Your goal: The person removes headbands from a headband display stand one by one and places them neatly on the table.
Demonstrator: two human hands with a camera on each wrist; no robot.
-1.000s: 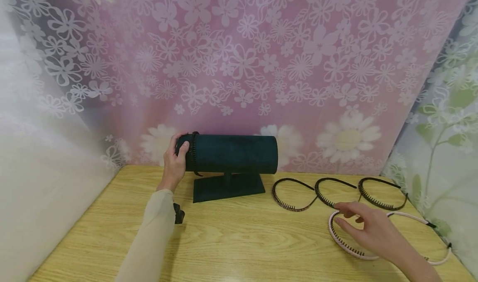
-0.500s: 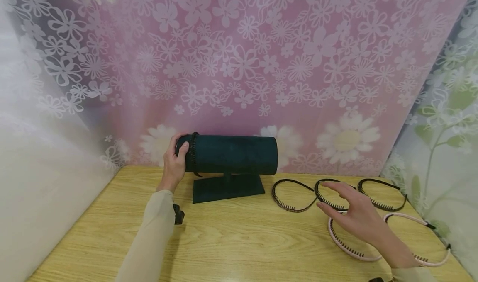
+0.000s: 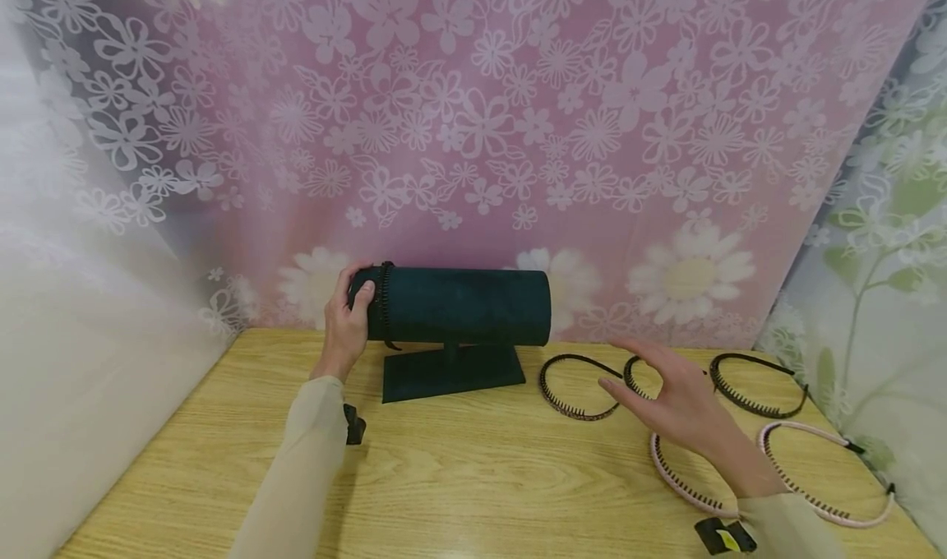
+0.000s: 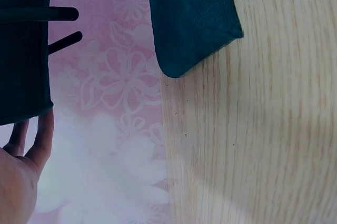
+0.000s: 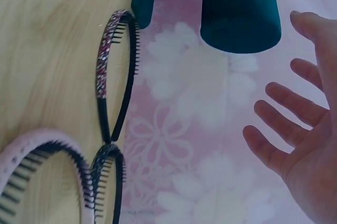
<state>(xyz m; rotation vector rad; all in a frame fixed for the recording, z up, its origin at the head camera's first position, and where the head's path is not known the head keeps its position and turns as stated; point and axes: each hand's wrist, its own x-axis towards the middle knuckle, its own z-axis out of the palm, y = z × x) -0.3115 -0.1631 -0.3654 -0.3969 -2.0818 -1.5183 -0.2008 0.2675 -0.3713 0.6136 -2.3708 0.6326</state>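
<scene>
My left hand (image 3: 346, 325) grips the left end of a dark green velvet headband display stand (image 3: 466, 304), thumb in front. A black toothed headband (image 3: 384, 300) hangs round the roll beside that thumb; its two dark tips show in the left wrist view. My right hand (image 3: 684, 403) holds nothing and hovers over the headbands at the right, fingers spread in the right wrist view. Nearest to it are a glittery headband (image 5: 101, 71), a dark headband (image 3: 629, 370) and a pink headband (image 3: 669, 477), the last two partly hidden by the hand.
Another dark headband (image 3: 769, 413) and a second pink headband (image 3: 876, 522) lie at the right of the wooden table (image 3: 473, 477). Behind the stand hangs a pink floral curtain (image 3: 473, 131). Pale curtains flank both sides.
My right hand has moved left and away from me, from over the near pink headband towards the back row, its fingers opening out. The left hand and the stand have stayed still.
</scene>
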